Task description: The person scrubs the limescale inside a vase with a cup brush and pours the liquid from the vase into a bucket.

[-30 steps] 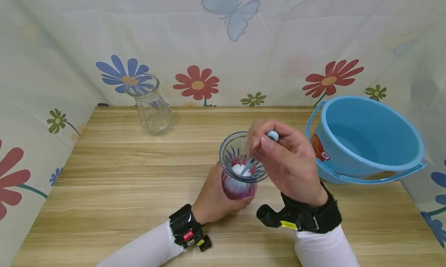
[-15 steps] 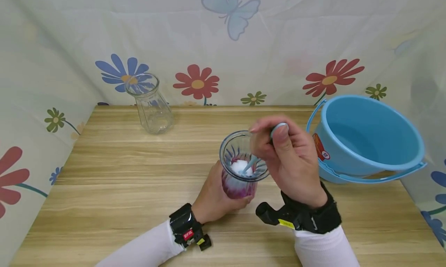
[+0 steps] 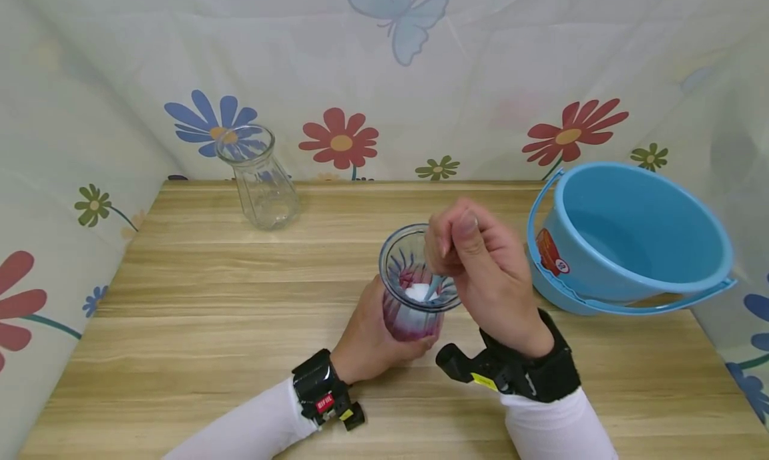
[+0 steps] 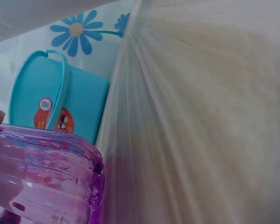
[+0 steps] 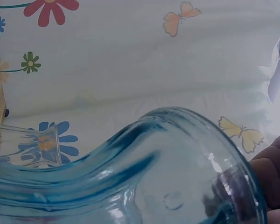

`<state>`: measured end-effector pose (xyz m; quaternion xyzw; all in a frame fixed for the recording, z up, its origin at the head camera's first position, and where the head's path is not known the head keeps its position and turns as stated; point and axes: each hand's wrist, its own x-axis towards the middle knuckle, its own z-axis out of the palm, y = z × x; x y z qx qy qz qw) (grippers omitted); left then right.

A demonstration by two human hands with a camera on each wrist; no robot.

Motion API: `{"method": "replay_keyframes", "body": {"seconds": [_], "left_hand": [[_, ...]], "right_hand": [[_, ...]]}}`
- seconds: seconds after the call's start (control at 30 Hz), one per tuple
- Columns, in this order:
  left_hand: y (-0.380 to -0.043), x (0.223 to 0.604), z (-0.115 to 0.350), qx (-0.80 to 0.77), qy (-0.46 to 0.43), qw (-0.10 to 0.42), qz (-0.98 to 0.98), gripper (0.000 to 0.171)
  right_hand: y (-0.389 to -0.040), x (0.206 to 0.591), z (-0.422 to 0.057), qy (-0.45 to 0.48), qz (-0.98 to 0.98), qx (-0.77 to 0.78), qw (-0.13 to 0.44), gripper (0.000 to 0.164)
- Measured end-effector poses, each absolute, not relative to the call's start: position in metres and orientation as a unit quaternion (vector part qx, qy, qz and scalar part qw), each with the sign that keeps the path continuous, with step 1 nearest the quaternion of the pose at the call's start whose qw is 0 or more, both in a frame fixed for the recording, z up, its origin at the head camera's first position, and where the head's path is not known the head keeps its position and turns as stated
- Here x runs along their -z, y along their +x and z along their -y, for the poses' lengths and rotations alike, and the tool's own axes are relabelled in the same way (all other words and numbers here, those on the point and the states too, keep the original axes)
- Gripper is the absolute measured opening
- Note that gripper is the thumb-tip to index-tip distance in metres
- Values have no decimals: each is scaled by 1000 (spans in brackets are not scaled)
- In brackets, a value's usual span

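Note:
A glass vase (image 3: 413, 321), bluish at its rim and pink-purple lower down, leans toward me in the head view. My left hand (image 3: 371, 345) grips its lower body from the left. Above the flared mouth, my right hand (image 3: 489, 273) is curled round the handle of a bottle brush (image 3: 432, 288). Its light-blue shaft runs down into the vase, and the white head, perhaps sponge, sits inside. The fist covers the top of the handle. In the left wrist view the purple vase base (image 4: 51, 172) fills the lower left; the right wrist view shows the blue neck (image 5: 112, 168).
A clear glass vase (image 3: 267, 193) stands at the back left of the wooden table (image 3: 198, 293). On the right is a light-blue bucket (image 3: 625, 280) with its handle lowered toward me. A flowered cloth (image 3: 480, 66) hangs round the table.
My right hand has shifted up and down over the vase mouth, lately a little left. The handle's blue end showed earlier and is hidden now. The brush head sits slightly to the right; my left hand stays put.

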<state>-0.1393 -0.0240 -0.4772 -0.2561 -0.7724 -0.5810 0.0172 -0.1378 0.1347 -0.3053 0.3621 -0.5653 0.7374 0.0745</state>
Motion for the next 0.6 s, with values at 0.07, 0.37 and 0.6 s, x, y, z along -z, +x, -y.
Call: {"method": "replay_keyframes", "body": {"seconds": [0.07, 0.37, 0.6], "left_hand": [[-139, 477, 24, 582, -256, 16, 772, 100], [-141, 479, 25, 575, -257, 11, 777, 98], [-141, 479, 25, 576, -257, 10, 776, 100]], "right_hand": [[-138, 306, -135, 360, 580, -726, 79, 40], [-136, 306, -134, 331, 648, -679, 101, 42], [-135, 304, -131, 336, 669, -655, 104, 40]]}}
